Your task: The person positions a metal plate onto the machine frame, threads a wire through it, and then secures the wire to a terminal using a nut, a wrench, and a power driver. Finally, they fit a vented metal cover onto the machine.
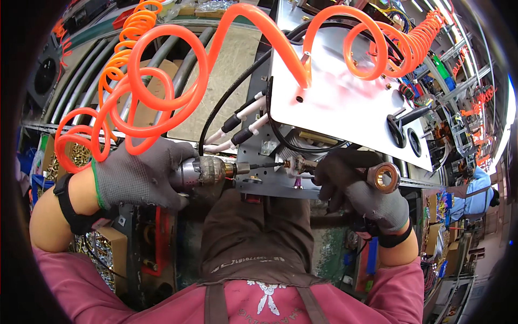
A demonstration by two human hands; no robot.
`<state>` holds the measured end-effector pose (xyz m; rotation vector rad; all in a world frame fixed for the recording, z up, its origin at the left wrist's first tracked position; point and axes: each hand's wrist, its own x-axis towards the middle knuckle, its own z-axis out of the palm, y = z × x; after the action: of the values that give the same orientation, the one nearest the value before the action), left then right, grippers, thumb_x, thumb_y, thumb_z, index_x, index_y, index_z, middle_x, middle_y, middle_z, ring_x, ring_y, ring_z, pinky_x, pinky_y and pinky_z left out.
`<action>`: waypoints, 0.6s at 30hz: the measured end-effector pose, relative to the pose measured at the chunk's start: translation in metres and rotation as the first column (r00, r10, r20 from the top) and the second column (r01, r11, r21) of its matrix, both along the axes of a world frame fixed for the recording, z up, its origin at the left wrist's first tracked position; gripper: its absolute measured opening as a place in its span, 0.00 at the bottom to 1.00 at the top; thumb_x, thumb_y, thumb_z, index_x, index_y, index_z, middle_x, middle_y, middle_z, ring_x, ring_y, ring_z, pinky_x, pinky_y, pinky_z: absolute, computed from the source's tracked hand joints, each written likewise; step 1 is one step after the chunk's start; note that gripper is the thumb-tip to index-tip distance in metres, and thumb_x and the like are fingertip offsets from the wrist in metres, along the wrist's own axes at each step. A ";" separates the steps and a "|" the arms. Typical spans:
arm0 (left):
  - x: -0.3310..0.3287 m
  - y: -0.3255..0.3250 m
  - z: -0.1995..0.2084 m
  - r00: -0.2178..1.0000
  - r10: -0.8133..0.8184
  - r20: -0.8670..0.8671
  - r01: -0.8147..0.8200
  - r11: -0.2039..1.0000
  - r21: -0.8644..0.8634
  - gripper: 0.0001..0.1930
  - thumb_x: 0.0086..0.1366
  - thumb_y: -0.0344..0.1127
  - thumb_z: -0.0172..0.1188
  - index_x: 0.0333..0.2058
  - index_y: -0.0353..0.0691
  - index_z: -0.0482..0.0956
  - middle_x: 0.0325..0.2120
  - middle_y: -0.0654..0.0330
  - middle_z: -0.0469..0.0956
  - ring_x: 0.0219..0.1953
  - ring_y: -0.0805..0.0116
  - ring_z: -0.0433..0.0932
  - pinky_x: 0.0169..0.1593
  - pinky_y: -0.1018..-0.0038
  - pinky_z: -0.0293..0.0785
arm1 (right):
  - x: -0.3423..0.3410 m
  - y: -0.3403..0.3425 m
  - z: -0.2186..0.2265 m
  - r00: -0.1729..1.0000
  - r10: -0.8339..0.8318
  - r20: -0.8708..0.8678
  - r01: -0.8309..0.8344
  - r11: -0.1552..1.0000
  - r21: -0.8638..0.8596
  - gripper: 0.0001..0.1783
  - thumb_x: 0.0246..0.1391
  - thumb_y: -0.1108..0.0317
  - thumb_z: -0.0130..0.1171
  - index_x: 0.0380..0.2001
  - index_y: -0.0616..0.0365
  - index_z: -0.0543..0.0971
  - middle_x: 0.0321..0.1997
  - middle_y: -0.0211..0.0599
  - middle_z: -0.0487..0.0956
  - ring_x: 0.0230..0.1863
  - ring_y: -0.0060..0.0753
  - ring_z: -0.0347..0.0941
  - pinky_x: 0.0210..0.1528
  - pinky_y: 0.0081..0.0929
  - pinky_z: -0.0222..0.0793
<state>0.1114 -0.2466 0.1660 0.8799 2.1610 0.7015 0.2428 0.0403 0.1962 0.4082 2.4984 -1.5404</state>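
Note:
My left hand, in a grey glove, is closed around a power screwdriver lying level, its long bit pointing right. The bit's tip reaches a small metal fitting at the near edge of a grey metal plate. My right hand, also gloved, is closed beside that fitting. From its outer side sticks out a metal piece with a hexagonal, brass-coloured ring end. The fingers cover the middle of this piece, so I cannot tell whether it joins the fitting.
Orange coiled air hoses loop over the bench. A shiny metal panel with a black handle stands beyond my right hand. White-sleeved black cables run near the bit. Rollers lie at left; another person is at far right.

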 end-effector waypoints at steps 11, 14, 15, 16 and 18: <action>-0.011 0.003 -0.009 0.996 -0.027 -0.081 0.027 1.000 -0.013 0.25 0.41 0.35 0.69 0.43 0.37 0.79 0.27 0.55 0.81 0.29 0.63 0.81 0.36 0.70 0.76 | -0.004 -0.006 -0.007 1.000 0.007 0.016 -0.010 0.988 0.152 0.13 0.62 0.61 0.51 0.29 0.57 0.79 0.20 0.28 0.77 0.18 0.16 0.71 0.18 0.16 0.61; -0.013 0.004 -0.013 0.998 -0.029 -0.061 0.031 0.999 0.038 0.24 0.41 0.35 0.69 0.42 0.37 0.79 0.27 0.55 0.81 0.29 0.63 0.81 0.36 0.69 0.76 | 0.000 -0.004 -0.010 0.963 -0.156 0.218 0.179 0.980 -0.091 0.15 0.64 0.57 0.51 0.36 0.57 0.78 0.21 0.30 0.76 0.17 0.17 0.68 0.18 0.20 0.64; -0.013 0.005 -0.013 0.998 -0.033 -0.049 0.035 0.999 0.032 0.24 0.41 0.35 0.69 0.41 0.37 0.79 0.27 0.55 0.81 0.29 0.63 0.81 0.35 0.70 0.76 | 0.002 -0.003 -0.009 0.970 -0.157 0.185 0.182 0.975 -0.129 0.14 0.64 0.57 0.53 0.35 0.56 0.78 0.21 0.29 0.76 0.17 0.16 0.68 0.18 0.19 0.63; -0.014 0.005 -0.014 0.998 -0.034 -0.052 0.036 0.999 0.035 0.24 0.41 0.35 0.69 0.41 0.37 0.79 0.27 0.55 0.81 0.29 0.63 0.81 0.35 0.70 0.76 | 0.001 -0.002 -0.008 0.970 -0.159 0.183 0.184 0.975 -0.126 0.14 0.64 0.57 0.53 0.35 0.56 0.78 0.21 0.29 0.76 0.17 0.16 0.68 0.18 0.19 0.63; -0.014 0.006 -0.015 0.995 -0.036 -0.097 0.037 0.999 0.016 0.22 0.42 0.34 0.68 0.40 0.37 0.79 0.26 0.55 0.81 0.29 0.63 0.82 0.35 0.69 0.76 | 0.001 0.000 -0.007 0.968 -0.137 0.211 0.175 0.969 -0.174 0.14 0.63 0.56 0.53 0.36 0.56 0.78 0.21 0.29 0.76 0.17 0.17 0.68 0.19 0.19 0.63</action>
<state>0.0973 -0.2406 0.1507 0.9781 2.2207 0.6733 0.2433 0.0405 0.1888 0.7056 2.1898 -1.6880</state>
